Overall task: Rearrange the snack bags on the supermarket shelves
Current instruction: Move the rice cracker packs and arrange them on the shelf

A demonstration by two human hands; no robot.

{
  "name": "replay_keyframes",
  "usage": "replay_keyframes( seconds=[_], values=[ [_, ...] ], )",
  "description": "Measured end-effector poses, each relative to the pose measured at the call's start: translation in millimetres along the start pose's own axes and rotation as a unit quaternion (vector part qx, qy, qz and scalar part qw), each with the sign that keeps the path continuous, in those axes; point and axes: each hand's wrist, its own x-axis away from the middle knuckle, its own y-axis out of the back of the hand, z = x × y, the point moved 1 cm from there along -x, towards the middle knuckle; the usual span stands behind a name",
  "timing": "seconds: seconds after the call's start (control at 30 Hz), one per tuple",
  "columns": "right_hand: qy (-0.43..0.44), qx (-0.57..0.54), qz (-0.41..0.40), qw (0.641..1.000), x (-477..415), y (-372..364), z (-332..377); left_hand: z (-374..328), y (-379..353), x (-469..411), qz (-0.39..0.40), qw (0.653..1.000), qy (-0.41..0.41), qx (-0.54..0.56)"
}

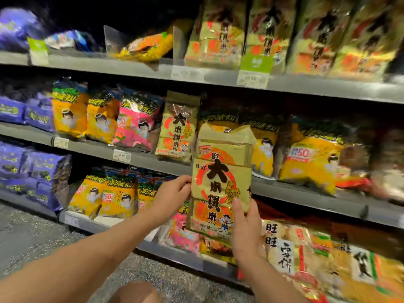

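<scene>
Left hand [172,193] and right hand [246,230] pinch a tan bag [220,182] by its edges; thin grips might drop it.

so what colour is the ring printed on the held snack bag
Red-orange, on the pale yellow-green plastic snack bag, around black characters; head view.

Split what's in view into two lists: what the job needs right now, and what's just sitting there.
In use: beige bag, held by left hand and right hand; matching bag standing on the middle shelf.
Just there: yellow bags, purple bags, pink bag, price tag, floor.
</scene>
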Motion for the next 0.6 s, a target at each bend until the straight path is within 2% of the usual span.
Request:
replay_keyframes(
  seconds=[0.3,0.6],
  values=[
    [0.052,-0.047,-0.103,0.992,-44.8,109.8,57.4,-121.9,-62.7,-13.7,0.027,0.990,-0.122,0.066],
    [0.111,-0.030,-0.129,0.985,-101.5,169.5,115.4,-211.2,-80.3,-47.2,0.018,0.980,-0.195,0.048]
  ],
)
